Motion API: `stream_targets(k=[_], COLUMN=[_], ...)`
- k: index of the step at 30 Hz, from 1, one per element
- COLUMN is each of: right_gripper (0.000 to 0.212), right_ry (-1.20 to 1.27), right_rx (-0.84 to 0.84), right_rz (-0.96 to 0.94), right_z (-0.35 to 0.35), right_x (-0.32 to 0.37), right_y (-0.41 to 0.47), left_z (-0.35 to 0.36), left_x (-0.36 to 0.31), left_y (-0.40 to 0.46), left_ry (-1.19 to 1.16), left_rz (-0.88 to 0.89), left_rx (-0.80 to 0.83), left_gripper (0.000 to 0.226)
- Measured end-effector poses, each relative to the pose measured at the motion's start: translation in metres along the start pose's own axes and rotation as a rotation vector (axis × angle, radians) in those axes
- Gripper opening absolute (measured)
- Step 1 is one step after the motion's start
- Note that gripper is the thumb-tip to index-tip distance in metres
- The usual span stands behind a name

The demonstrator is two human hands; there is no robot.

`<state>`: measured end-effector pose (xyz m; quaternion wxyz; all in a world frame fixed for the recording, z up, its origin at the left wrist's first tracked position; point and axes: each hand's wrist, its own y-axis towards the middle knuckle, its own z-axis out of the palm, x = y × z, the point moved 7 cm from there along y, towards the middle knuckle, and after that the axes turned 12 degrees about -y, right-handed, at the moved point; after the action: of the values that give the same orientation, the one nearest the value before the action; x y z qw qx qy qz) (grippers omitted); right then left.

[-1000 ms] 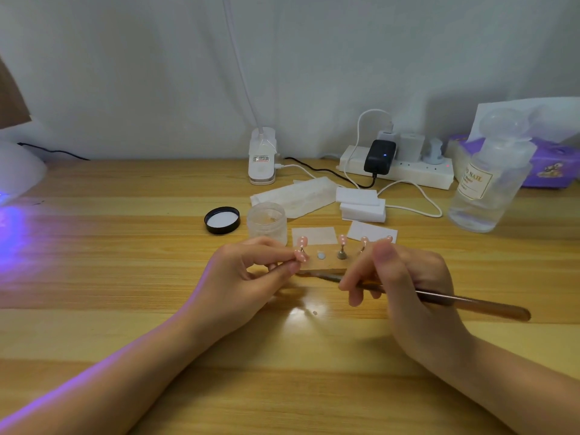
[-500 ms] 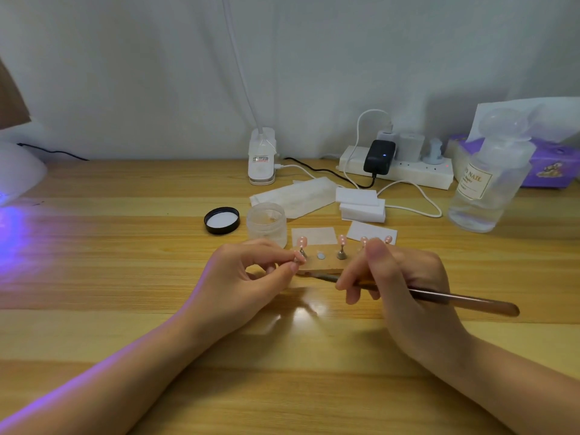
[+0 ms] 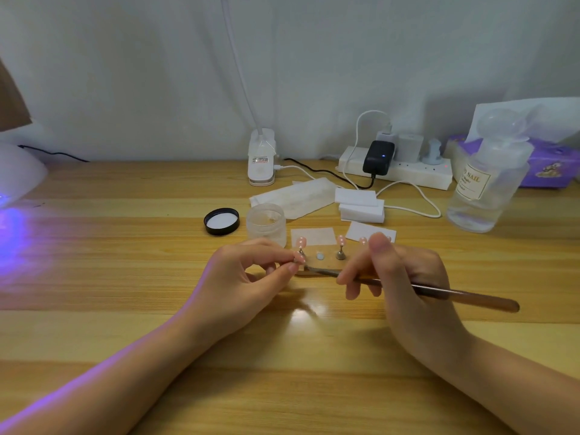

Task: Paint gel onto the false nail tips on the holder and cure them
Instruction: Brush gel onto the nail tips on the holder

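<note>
Fingers (image 3: 293, 267) pinch glossy pink nail tip (image 3: 298, 256) against slender brush (image 3: 439, 291).

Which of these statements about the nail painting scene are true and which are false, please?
1. The right hand holds a brush. True.
2. The small jar has its lid on. False: the black lid lies on the table beside it, to its left.
3. The left hand pinches a nail tip between its fingers. True.
4. The clear pump bottle lies tipped over. False: it stands upright at the right.
5. Purple light glows at the left edge. True.
</note>
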<state>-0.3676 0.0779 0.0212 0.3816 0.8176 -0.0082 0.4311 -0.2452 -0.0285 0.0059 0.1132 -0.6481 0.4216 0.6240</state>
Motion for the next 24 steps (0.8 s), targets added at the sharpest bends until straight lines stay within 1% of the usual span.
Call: stream_targets(k=[3, 7, 10, 12, 15, 18, 21, 24], right_gripper=[0.045, 0.042, 0.043, 0.043, 0.049, 0.051, 0.046, 0.041], right_ry=[0.041, -0.050, -0.062, -0.032, 0.049, 0.092, 0.083, 0.020], right_rx=[-0.010, 0.003, 0.021, 0.017, 0.023, 0.001, -0.054, -0.008], right_rz=[0.007, -0.042, -0.026, -0.009, 0.017, 0.037, 0.016, -0.010], right_z=[-0.0012, 0.0016, 0.0032, 0.0019, 0.0011, -0.0005, -0.0054, -0.0010], right_x=[0.0009, 0.0063, 0.0062, 0.0047, 0.0014, -0.0005, 0.0015, 0.0048], right_y=[-0.0001, 0.0015, 0.0015, 0.0011, -0.0002, -0.0008, 0.0002, 0.0018], left_z=[-0.0005, 0.0005, 0.0006, 0.0003, -0.0008, -0.0008, -0.0010, 0.0004], left_x=[-0.0002, 0.0000, 0.0014, 0.0014, 0.0005, -0.0015, -0.0025, -0.0038], left_y=[0.0002, 0.0004, 0.0007, 0.0006, 0.0010, 0.0015, 0.0018, 0.0014], left_ry=[0.004, -0.012, -0.013, -0.021, -0.026, -0.004, -0.009, 0.003], left_rz=[0.011, 0.016, 0.018, 0.027, 0.042, 0.064, 0.074, 0.091], left_rx=[-0.009, -0.009, -0.006, -0.015, -0.033, -0.031, -0.037, -0.030], left_gripper=[0.017, 0.019, 0.020, 0.017, 0.015, 0.014, 0.014, 0.016])
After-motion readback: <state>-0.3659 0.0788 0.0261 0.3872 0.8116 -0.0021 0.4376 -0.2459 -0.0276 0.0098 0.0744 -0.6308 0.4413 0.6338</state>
